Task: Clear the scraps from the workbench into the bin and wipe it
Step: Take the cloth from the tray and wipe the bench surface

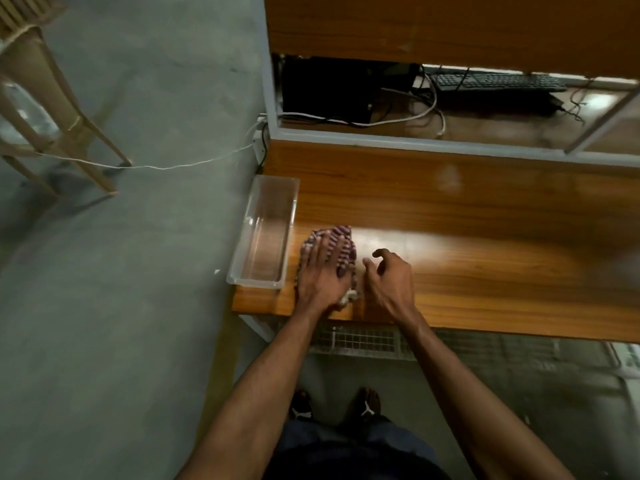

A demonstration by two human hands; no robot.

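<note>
The left hand [320,271] covers much of the striped cloth [341,242], hiding its middle, and the clear bin [265,233] shows nothing I can make out inside. The desk [485,237] runs off the right edge. At upper left a chair [45,109] is cut off by the frame.

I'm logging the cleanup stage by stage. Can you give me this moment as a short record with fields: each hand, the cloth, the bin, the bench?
left hand: fingers straight, pressing flat on the cloth
right hand: fingers loosely curled, no grip on anything, just right of the cloth
cloth: striped, bunched, on the workbench near its left end
bin: clear plastic, at the bench's left edge, looks empty
workbench: wooden top, no scraps visible
</note>
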